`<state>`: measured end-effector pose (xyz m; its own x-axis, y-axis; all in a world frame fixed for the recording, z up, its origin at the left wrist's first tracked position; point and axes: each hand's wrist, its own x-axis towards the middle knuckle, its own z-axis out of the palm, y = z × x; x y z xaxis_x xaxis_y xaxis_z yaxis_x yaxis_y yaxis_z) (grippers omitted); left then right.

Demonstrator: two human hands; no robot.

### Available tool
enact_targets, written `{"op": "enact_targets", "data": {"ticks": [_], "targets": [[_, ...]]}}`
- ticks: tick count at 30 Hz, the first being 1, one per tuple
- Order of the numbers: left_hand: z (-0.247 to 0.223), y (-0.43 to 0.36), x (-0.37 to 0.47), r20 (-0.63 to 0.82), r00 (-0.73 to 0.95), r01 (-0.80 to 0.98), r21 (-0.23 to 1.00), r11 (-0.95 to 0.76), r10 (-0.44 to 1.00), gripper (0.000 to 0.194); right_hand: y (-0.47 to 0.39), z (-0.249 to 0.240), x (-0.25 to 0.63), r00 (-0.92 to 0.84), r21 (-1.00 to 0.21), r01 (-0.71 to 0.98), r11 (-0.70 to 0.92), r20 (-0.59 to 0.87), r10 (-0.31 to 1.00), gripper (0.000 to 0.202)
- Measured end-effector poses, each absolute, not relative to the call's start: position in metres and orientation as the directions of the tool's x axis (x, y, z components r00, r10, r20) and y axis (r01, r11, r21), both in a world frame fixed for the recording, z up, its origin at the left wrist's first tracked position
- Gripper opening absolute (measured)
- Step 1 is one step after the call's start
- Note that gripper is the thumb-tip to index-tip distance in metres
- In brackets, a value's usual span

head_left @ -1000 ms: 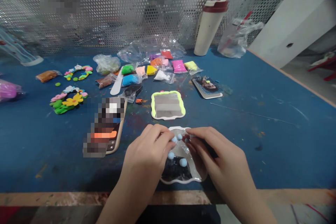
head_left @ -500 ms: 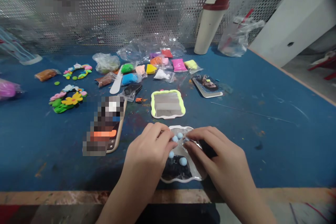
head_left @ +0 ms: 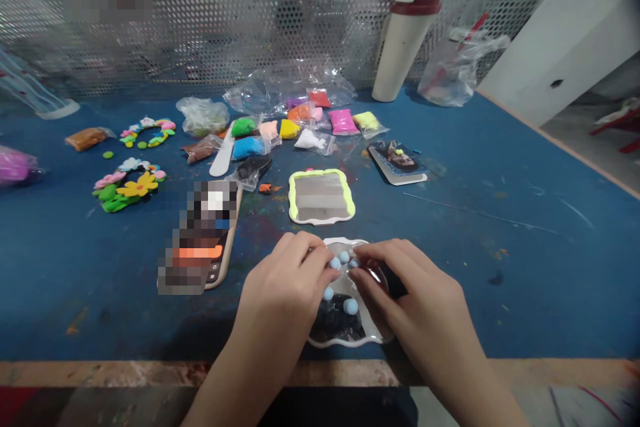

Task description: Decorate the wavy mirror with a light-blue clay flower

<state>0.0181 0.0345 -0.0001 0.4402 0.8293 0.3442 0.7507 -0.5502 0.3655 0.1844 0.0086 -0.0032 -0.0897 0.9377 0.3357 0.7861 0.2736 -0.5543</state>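
where the left hand [head_left: 290, 290] curls, the mirror [head_left: 345, 284] is hidden.

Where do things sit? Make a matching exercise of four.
Things
1. pale blue round balls
2. grey panel edged in lime
3. cream tumbler with dark red lid
4. rectangular phone in beige case

Places
A. by the grey perforated metal screen
B. left of the left hand
C. between that hand and the right hand
D. just beyond both hands

Pairs: 1C; 2D; 3A; 4B
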Motion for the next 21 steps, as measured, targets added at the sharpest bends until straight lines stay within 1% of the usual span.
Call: {"op": "enact_targets", "data": {"ticks": [9, 14, 18, 21], "targets": [[0.001, 0.034, 0.02, 0.339, 0.447, 0.761, 0.342, -0.551, 0.828, 0.005, 0.01, -0.003, 0.184, -0.095, -0.562, 0.779, 0.278, 0.333, 0.938, 0.005], [0.002, 0.034, 0.018, 0.323, 0.447, 0.761, 0.353, -0.545, 0.834, 0.004, 0.01, -0.003, 0.184, -0.094, -0.582, 0.764, 0.278, 0.325, 0.941, 0.005], [0.005, 0.035, 0.013, 0.304, 0.455, 0.736, 0.401, -0.546, 0.837, 0.013, 0.008, -0.001, 0.185, -0.089, -0.625, 0.731, 0.274, 0.311, 0.946, 0.006], [0.008, 0.033, 0.005, 0.293, 0.446, 0.72, 0.444, -0.533, 0.846, 0.022, 0.005, 0.001, 0.187, -0.043, -0.677, 0.69, 0.256, 0.314, 0.949, 0.013]]}}
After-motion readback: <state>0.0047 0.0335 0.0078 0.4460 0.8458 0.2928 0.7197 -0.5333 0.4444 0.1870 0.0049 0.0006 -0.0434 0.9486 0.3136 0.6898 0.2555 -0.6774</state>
